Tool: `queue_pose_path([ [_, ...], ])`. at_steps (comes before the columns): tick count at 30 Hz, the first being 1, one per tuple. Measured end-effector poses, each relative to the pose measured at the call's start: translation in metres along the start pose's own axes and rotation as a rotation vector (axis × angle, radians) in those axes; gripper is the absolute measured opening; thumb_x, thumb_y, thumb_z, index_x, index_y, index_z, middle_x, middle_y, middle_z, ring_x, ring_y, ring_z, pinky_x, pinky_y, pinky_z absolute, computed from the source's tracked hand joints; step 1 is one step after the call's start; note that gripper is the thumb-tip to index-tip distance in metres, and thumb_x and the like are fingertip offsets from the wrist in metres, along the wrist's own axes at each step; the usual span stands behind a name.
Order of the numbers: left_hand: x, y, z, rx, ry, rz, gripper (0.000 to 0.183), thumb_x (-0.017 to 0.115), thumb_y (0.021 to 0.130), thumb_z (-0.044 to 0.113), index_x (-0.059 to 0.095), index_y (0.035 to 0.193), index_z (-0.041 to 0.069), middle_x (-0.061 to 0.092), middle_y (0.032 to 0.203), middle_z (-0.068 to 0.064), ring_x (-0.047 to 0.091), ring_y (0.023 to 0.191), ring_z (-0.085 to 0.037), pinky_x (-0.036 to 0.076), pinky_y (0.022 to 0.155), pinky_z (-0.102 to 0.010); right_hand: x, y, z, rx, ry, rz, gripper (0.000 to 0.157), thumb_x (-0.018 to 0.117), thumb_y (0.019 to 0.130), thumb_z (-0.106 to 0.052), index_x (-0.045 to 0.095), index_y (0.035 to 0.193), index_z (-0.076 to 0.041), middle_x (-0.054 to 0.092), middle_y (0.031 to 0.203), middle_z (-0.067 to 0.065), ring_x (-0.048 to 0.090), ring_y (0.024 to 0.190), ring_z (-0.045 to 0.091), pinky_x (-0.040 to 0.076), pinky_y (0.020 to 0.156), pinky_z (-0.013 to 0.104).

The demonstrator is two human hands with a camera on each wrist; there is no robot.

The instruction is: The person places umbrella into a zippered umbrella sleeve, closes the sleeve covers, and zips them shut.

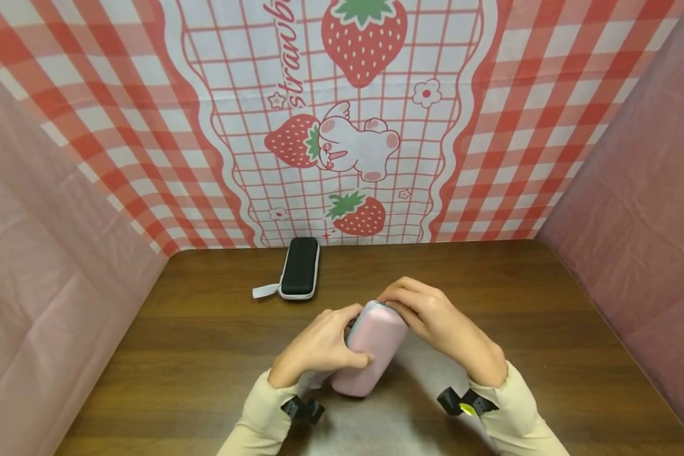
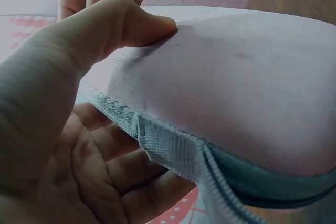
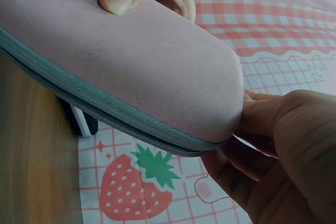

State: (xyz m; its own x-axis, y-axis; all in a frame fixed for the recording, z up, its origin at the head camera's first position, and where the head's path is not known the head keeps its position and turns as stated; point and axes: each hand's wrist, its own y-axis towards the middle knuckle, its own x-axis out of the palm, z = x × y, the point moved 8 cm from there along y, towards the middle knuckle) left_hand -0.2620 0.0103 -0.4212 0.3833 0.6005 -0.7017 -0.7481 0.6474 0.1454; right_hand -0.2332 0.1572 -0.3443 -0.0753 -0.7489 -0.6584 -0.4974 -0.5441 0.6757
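Note:
A pink hard-shell zip case [image 1: 378,345] stands tilted over the table at the middle of the head view. My left hand [image 1: 325,342] grips its side, with the thumb pressed on the pink shell and the fingers behind. The right hand [image 1: 427,311] pinches the case's upper end, right at the zipper; the fingertips are partly hidden by the shell. Along the edge runs a grey zipper [image 3: 100,98], its two tapes close together in the right wrist view. From the side near my left palm hangs a grey fabric strap [image 2: 170,148].
A black zip case [image 1: 300,267] with a light edge lies at the back of the brown wooden table [image 1: 205,354], its pale strap [image 1: 265,291] pointing left. Behind stands a strawberry-print cloth [image 1: 433,145]; pink cloth walls [image 1: 51,253] flank both sides.

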Motion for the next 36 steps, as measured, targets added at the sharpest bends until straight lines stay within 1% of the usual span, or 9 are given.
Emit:
queue_pose_path([
  [6,-0.001,-0.001,0.001,0.017,0.005,0.007,0.047,0.084,0.073,0.029,0.062,0.114,0.018,0.07,0.088,0.007,0.062,0.072,-0.001,0.052,0.063,-0.021,-0.003,0.001,0.001,0.011,-0.006,0.018,0.025,0.07,0.088,0.014,0.073,0.104,-0.004,0.071,0.104,0.002,0.069,0.096,0.015,0.053,0.085,0.016],
  [8,-0.001,-0.001,0.002,0.023,0.01,0.01,0.047,0.084,0.074,0.029,0.062,0.114,0.018,0.07,0.088,0.008,0.062,0.072,-0.001,0.052,0.064,-0.021,-0.004,0.001,0.0,0.003,-0.01,0.023,0.023,0.07,0.089,0.012,0.074,0.104,-0.004,0.071,0.104,0.003,0.07,0.095,0.015,0.054,0.085,0.016],
  [13,-0.004,-0.002,0.002,0.038,-0.006,0.017,0.047,0.084,0.076,0.028,0.061,0.115,0.017,0.071,0.09,0.007,0.063,0.074,-0.001,0.053,0.065,-0.021,-0.01,0.0,0.0,-0.042,-0.022,0.043,0.011,0.066,0.097,0.002,0.075,0.104,-0.001,0.072,0.103,0.006,0.071,0.093,0.019,0.055,0.083,0.019],
  [16,-0.007,-0.002,0.001,0.036,-0.033,0.022,0.049,0.085,0.076,0.026,0.06,0.116,0.016,0.072,0.092,0.005,0.065,0.076,-0.002,0.053,0.067,-0.021,-0.014,-0.002,0.001,-0.047,-0.024,0.051,0.013,0.064,0.1,-0.003,0.076,0.104,0.001,0.072,0.102,0.007,0.071,0.092,0.019,0.055,0.082,0.018],
  [20,-0.009,-0.002,-0.003,0.021,-0.042,0.018,0.049,0.085,0.076,0.026,0.06,0.117,0.016,0.072,0.092,0.005,0.066,0.077,-0.005,0.053,0.068,-0.022,-0.016,-0.002,0.004,-0.033,-0.03,0.046,0.011,0.066,0.098,-0.002,0.076,0.103,0.0,0.072,0.101,0.006,0.071,0.091,0.019,0.055,0.081,0.017],
  [22,-0.009,-0.002,-0.003,0.017,-0.043,0.017,0.049,0.085,0.076,0.026,0.06,0.117,0.016,0.073,0.093,0.004,0.066,0.078,-0.005,0.054,0.068,-0.022,-0.015,-0.002,0.005,-0.024,-0.034,0.045,0.012,0.065,0.099,-0.003,0.076,0.103,0.0,0.073,0.101,0.006,0.071,0.092,0.019,0.055,0.081,0.017],
  [26,-0.009,-0.001,-0.003,0.017,-0.042,0.032,0.05,0.085,0.075,0.026,0.061,0.118,0.015,0.073,0.093,0.004,0.066,0.078,-0.006,0.053,0.067,-0.022,-0.016,-0.003,0.007,-0.01,-0.039,0.061,0.01,0.067,0.098,-0.002,0.076,0.101,0.0,0.073,0.101,0.007,0.072,0.091,0.02,0.055,0.081,0.017],
  [29,-0.01,-0.001,-0.003,0.018,-0.046,0.044,0.051,0.085,0.075,0.025,0.061,0.118,0.015,0.073,0.093,0.004,0.066,0.077,-0.005,0.053,0.067,-0.022,-0.017,-0.003,0.006,-0.008,-0.037,0.068,0.011,0.069,0.094,0.004,0.076,0.101,-0.001,0.074,0.1,0.007,0.071,0.09,0.019,0.056,0.081,0.017],
  [36,-0.012,0.0,-0.004,0.007,-0.077,0.055,0.053,0.085,0.076,0.024,0.061,0.123,0.015,0.074,0.095,0.003,0.066,0.077,-0.002,0.055,0.067,-0.023,-0.019,-0.001,0.006,0.002,-0.038,0.069,0.014,0.071,0.091,0.007,0.076,0.101,-0.001,0.074,0.101,0.005,0.071,0.09,0.017,0.055,0.081,0.016],
])
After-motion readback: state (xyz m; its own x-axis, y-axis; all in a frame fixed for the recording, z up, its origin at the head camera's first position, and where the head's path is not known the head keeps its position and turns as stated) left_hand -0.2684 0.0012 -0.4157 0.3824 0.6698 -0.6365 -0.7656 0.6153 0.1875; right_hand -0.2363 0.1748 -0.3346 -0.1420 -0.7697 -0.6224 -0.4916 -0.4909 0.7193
